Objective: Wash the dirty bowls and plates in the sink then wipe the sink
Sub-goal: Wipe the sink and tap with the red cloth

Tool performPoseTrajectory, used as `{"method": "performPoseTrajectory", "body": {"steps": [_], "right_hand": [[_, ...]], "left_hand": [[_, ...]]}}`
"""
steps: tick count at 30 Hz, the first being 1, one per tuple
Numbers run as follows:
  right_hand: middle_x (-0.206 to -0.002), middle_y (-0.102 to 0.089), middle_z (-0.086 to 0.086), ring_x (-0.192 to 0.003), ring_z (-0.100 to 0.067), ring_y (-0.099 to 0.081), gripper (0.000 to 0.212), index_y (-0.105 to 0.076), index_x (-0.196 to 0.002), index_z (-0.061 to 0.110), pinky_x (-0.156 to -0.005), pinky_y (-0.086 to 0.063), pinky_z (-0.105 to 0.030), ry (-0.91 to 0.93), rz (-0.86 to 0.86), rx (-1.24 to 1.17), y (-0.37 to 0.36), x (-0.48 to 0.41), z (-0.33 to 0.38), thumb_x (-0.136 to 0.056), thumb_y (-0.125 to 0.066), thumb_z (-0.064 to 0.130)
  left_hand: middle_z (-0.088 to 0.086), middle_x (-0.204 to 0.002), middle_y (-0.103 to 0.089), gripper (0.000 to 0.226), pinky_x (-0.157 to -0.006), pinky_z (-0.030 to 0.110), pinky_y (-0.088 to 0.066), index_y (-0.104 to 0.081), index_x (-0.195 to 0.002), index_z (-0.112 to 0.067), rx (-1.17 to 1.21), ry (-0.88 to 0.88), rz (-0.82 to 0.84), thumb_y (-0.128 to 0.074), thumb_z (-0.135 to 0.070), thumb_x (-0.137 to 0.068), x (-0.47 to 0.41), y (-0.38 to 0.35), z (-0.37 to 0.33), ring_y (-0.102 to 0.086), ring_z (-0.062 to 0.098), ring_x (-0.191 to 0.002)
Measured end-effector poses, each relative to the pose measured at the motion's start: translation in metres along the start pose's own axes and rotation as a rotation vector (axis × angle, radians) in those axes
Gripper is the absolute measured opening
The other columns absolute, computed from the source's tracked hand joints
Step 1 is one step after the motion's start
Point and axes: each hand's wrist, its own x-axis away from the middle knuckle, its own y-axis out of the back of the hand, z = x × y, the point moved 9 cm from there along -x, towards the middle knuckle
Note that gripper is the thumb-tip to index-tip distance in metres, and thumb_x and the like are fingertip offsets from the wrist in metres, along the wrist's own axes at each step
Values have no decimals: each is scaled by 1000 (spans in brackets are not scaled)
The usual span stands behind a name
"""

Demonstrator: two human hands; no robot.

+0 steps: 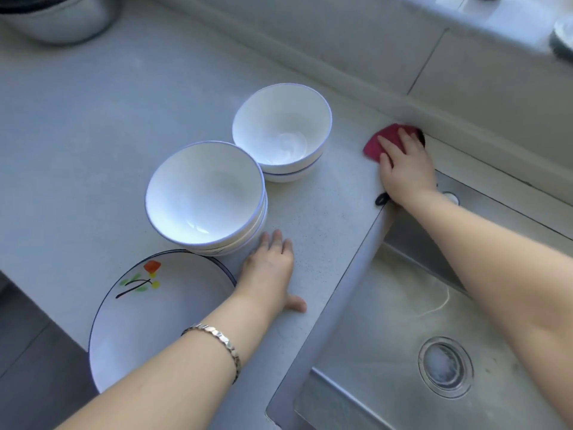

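Two stacks of white bowls with blue rims stand on the grey counter: a near stack (pixel 204 193) and a far stack (pixel 280 131). A white plate (pixel 155 311) with a painted flower lies at the counter's front edge. My left hand (pixel 271 271) rests flat on the counter beside the near stack, fingers straight. My right hand (pixel 406 166) presses a dark red cloth (pixel 383 141) onto the counter at the sink's back left corner, fingers spread over it. The steel sink (pixel 387 321) lies at the right with no dishes in it.
The sink drain (pixel 445 366) sits at the lower right. A steel pot (pixel 59 17) stands at the far left of the counter. A low backsplash ledge (pixel 341 72) runs behind the bowls. A small black object (pixel 381 199) lies at the sink rim under my right wrist.
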Motion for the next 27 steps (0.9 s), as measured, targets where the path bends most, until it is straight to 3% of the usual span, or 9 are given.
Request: {"method": "performPoseTrajectory", "body": {"steps": [4, 7, 11, 15, 17, 22, 27], "right_hand": [[-149, -29, -20, -140, -37, -22, 40, -49, -133, 8, -113, -18, -37, -70, 26, -154, 4, 54, 1, -94, -41, 7], [-142, -38, -24, -135, -41, -32, 40, -58, -123, 4, -111, -21, -35, 94, 60, -232, 1, 113, 30, -87, -47, -5], [-148, -36, -6, -138, -21, -31, 49, -53, -131, 16, -111, -17, -21, -56, 271, -232, 3, 168, 3, -88, -44, -6], [-133, -50, -9, -125, -25, -45, 49, -47, -135, 17, -104, -34, -31, -273, 326, -179, 56, 202, -44, -88, -48, 2], [-131, -46, -11, -124, -26, -45, 52, -42, -137, 14, -104, -33, -31, -333, 279, -142, 97, 218, -68, -87, -52, 6], [-122, -38, -14, -112, -31, -50, 48, -52, -123, 12, -98, -41, -30, -560, 164, -112, 195, 238, -141, -77, -63, 16], [-118, -46, -14, -108, -33, -51, 42, -58, -115, 12, -89, -45, -31, -617, -12, -110, 282, 209, -202, -73, -65, 13]], "left_hand": [[12, -158, 2, 114, -115, 30, -10, -3, -149, -6, -15, 7, 16, -70, -56, -72, 1, 0, -1, 0, 29, -146], [12, -158, -1, 113, -115, 30, -11, -5, -149, -6, -40, 5, 11, -70, -57, -71, 5, 2, -1, -2, 29, -146], [15, -155, -13, 108, -111, 31, -25, -17, -145, -4, -103, 33, 42, -71, -58, -69, 10, 3, -2, -14, 30, -143], [6, -132, -49, 52, -99, 35, -40, -48, -127, -14, -304, 40, 21, -62, -38, -84, 16, 26, -23, -47, 23, -123], [5, -131, -53, 35, -98, 34, -40, -51, -125, -16, -354, -53, 13, -50, -29, -92, 20, 39, -58, -52, 24, -122], [5, -124, -57, 31, -85, 31, -43, -54, -118, -16, -344, -321, -46, -44, -35, -95, 35, 81, -185, -55, 26, -113], [4, -128, -55, 34, -93, 32, -42, -56, -120, -20, -225, -441, -159, -45, -35, -93, 45, 139, -306, -54, 25, -115]]}}
